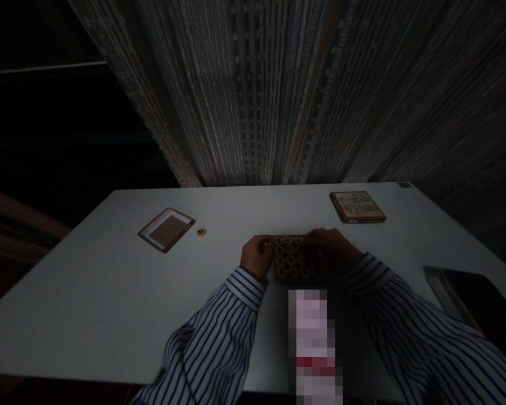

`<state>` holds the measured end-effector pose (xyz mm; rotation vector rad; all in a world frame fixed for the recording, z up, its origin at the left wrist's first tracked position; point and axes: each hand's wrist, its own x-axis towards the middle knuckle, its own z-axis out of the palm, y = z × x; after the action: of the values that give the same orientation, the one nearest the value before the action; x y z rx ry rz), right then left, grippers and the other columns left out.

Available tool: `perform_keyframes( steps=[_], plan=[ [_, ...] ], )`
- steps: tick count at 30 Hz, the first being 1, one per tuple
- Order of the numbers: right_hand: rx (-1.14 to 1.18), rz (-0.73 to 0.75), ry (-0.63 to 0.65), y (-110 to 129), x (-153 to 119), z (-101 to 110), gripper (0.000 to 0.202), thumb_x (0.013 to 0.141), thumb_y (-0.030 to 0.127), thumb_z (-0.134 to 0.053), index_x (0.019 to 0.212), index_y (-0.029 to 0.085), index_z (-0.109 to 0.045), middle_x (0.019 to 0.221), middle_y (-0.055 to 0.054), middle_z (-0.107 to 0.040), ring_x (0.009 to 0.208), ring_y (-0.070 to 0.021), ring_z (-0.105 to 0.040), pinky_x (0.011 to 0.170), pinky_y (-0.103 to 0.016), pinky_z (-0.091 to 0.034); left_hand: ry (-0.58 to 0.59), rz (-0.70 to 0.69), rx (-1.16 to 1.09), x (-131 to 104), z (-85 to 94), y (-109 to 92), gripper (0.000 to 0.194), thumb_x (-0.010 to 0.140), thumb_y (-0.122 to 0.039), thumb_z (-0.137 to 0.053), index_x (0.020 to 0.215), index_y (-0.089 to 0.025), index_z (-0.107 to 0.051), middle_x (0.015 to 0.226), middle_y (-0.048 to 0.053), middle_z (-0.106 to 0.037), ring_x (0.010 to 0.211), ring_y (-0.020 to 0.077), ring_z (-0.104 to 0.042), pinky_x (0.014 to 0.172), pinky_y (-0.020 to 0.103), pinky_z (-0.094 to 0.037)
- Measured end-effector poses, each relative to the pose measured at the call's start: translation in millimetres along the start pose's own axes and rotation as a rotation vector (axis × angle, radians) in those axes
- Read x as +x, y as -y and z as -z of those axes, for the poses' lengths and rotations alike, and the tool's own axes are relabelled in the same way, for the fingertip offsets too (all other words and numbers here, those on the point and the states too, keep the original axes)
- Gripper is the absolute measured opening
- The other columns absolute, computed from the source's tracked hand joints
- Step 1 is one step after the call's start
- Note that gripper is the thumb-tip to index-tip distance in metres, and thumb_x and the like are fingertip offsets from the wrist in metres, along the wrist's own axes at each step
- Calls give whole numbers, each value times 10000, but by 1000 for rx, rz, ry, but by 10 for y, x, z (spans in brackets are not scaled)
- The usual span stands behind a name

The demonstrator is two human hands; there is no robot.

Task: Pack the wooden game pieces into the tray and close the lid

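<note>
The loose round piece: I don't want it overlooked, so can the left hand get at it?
Likely yes: the left hand, beside the rows of round pieces, has only tabletop showing between it and the loose piece.

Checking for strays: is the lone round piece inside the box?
Out: the round piece lies on the table, apart from the box.

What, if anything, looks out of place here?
One loose piece lies alone on the table, just right of the brown-rimmed lid or tray. Odd because other pieces sit in rows in the box by the left hand. No spill or damage visible, though it's dim.
</note>
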<state>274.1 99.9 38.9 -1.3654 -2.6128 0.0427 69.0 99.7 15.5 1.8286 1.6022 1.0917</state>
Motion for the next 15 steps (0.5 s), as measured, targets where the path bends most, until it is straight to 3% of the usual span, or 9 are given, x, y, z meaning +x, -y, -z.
perform_keyframes(
  steps=[9,15],
  plan=[
    [28,-13,-14,-162,-119,12,273,736,294,-525,977,206,-618,909,-84,-613,806,-196,-549,666,-325,-382,5,14,7,-8,3,-1,171,736,-228,-530,829,-157,-654,774,43,-657,682,129,-581,655,256,-474],
    [-7,-66,-8,-132,-130,8,268,730,284,-529,974,224,-621,910,-77,-613,814,-204,-546,682,-346,-381,21,18,2,-14,10,1,173,740,-222,-523,836,-161,-654,789,42,-658,702,131,-582,674,261,-473]
  ],
)
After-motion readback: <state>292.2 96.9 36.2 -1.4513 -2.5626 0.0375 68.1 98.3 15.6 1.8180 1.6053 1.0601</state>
